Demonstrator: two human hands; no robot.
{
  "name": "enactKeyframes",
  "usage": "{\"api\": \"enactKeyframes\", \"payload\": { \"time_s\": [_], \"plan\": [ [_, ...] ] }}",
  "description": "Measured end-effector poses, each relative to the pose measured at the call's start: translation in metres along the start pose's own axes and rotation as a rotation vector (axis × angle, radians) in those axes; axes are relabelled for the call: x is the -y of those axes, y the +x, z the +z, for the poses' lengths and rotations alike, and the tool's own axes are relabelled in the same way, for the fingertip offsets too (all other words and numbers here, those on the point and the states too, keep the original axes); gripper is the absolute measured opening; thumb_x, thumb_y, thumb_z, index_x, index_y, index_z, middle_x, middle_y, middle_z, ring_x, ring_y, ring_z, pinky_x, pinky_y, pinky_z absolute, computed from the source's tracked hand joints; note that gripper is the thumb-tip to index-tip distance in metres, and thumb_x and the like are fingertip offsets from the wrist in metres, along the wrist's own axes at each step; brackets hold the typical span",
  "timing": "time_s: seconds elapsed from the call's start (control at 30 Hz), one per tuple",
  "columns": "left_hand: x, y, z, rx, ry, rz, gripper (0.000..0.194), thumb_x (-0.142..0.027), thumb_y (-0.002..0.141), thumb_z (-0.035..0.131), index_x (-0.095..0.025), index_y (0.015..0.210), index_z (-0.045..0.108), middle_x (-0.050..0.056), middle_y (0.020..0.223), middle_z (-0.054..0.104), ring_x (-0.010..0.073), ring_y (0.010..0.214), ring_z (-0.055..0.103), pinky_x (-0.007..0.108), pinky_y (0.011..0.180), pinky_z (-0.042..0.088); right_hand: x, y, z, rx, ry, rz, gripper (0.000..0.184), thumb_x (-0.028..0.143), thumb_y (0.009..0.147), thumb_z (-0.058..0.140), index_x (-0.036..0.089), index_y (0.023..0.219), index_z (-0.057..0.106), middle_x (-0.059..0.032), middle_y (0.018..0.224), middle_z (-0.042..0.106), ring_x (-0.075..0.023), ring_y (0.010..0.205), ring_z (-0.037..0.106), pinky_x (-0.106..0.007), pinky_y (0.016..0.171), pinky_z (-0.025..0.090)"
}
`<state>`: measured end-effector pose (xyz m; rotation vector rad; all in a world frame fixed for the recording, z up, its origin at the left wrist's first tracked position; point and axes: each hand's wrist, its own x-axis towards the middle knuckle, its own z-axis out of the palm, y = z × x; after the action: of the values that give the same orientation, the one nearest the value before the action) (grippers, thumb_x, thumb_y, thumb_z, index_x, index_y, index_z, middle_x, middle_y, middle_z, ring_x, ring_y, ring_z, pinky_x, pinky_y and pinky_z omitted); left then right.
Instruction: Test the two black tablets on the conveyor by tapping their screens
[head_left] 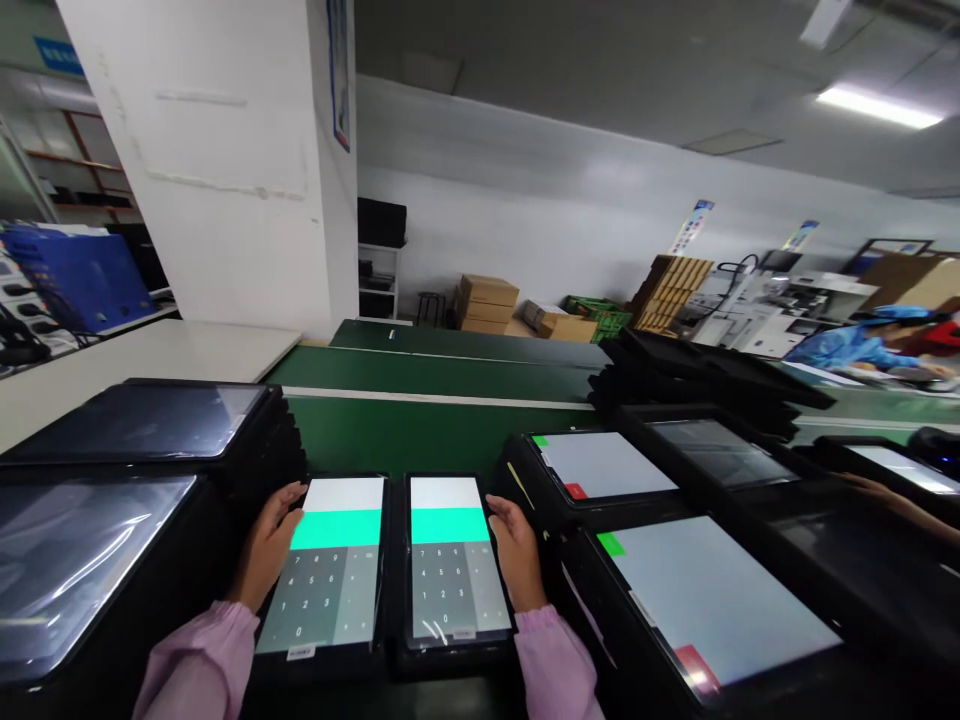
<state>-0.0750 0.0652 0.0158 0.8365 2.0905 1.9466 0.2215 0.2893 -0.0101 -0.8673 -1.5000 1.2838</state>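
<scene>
Two tablets lie side by side in front of me, each lit with a calculator keypad under a white and turquoise band. My left hand [269, 545] is at the outer edge of the left tablet [330, 575], fingers curled along its upper left side. At the right tablet [452, 570], my right hand [519, 550] grips the outer right edge, thumb and fingers close to the turquoise band. The undersides of both tablets and part of the fingers are hidden. A narrow dark gap separates the two tablets.
Stacked dark-screened tablets [142, 420] stand at my left. On the right, tablets with pale screens [724, 600] show green and red corners, near a pile of black trays [697, 370]. A co-worker's hand [892, 500] reaches in at far right. The bench [442, 375] is green.
</scene>
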Motion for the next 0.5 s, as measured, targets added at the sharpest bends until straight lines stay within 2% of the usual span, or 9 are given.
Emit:
{"api": "enactKeyframes", "payload": {
  "time_s": [0.07, 0.13, 0.2, 0.27, 0.33, 0.4, 0.5],
  "plan": [
    [-0.018, -0.011, 0.005, 0.04, 0.101, 0.03, 0.054, -0.042, 0.08, 0.054, -0.018, 0.129, 0.052, 0.014, 0.135, 0.058, 0.0312, 0.134, 0.047, 0.053, 0.115, 0.033, 0.001, -0.001, -0.001, 0.017, -0.018, -0.019, 0.043, 0.04, 0.078, 0.055, 0.015, 0.112, 0.063, -0.0145, 0.119, 0.067, -0.0279, 0.114, 0.062, -0.048, 0.104, 0.047],
    [-0.042, -0.033, 0.023, 0.13, 0.243, 0.112, 0.049, -0.037, 0.086, 0.049, -0.021, 0.133, 0.051, 0.011, 0.143, 0.052, 0.0293, 0.138, 0.043, 0.054, 0.117, 0.031, 0.005, -0.006, -0.003, 0.037, -0.044, -0.049, 0.042, 0.037, 0.078, 0.057, 0.016, 0.113, 0.064, -0.0137, 0.12, 0.067, -0.0288, 0.116, 0.06, -0.051, 0.107, 0.044],
    [-0.065, -0.058, 0.053, 0.314, 0.341, 0.244, 0.042, -0.032, 0.091, 0.044, -0.025, 0.131, 0.053, 0.008, 0.147, 0.048, 0.026, 0.138, 0.042, 0.052, 0.117, 0.033, 0.01, -0.014, -0.006, 0.067, -0.132, -0.131, 0.042, 0.035, 0.081, 0.057, 0.017, 0.118, 0.063, -0.0128, 0.125, 0.064, -0.0288, 0.12, 0.057, -0.052, 0.11, 0.04],
    [-0.081, -0.079, 0.091, 0.54, 0.401, 0.395, 0.041, -0.022, 0.09, 0.043, -0.025, 0.13, 0.054, 0.008, 0.145, 0.051, 0.0226, 0.136, 0.045, 0.047, 0.116, 0.036, 0.014, -0.023, -0.009, 0.104, -0.283, -0.263, 0.042, 0.032, 0.087, 0.051, 0.016, 0.124, 0.06, -0.0128, 0.127, 0.063, -0.0282, 0.121, 0.055, -0.053, 0.109, 0.041],
    [-0.088, -0.09, 0.128, 0.659, 0.493, 0.556, 0.046, -0.01, 0.084, 0.043, -0.021, 0.127, 0.056, 0.009, 0.136, 0.058, 0.0228, 0.136, 0.044, 0.048, 0.12, 0.031, 0.017, -0.028, -0.012, 0.136, -0.441, -0.398, 0.04, 0.024, 0.089, 0.042, 0.014, 0.124, 0.06, -0.0138, 0.123, 0.064, -0.0278, 0.117, 0.057, -0.053, 0.105, 0.045],
    [-0.086, -0.091, 0.154, 0.703, 0.602, 0.658, 0.05, -0.004, 0.079, 0.043, -0.017, 0.125, 0.057, 0.009, 0.129, 0.063, 0.026, 0.138, 0.041, 0.053, 0.122, 0.024, 0.018, -0.029, -0.012, 0.148, -0.545, -0.485, 0.04, 0.017, 0.089, 0.037, 0.013, 0.121, 0.062, -0.0142, 0.117, 0.066, -0.0274, 0.112, 0.06, -0.052, 0.101, 0.048],
    [-0.08, -0.085, 0.169, 0.727, 0.716, 0.696, 0.048, -0.003, 0.079, 0.042, -0.014, 0.123, 0.058, 0.011, 0.124, 0.065, 0.0296, 0.139, 0.04, 0.057, 0.121, 0.023, 0.018, -0.027, -0.011, 0.136, -0.649, -0.557, 0.04, 0.011, 0.09, 0.034, 0.011, 0.118, 0.063, -0.0148, 0.114, 0.067, -0.0274, 0.11, 0.061, -0.049, 0.097, 0.051]
  ]
}}
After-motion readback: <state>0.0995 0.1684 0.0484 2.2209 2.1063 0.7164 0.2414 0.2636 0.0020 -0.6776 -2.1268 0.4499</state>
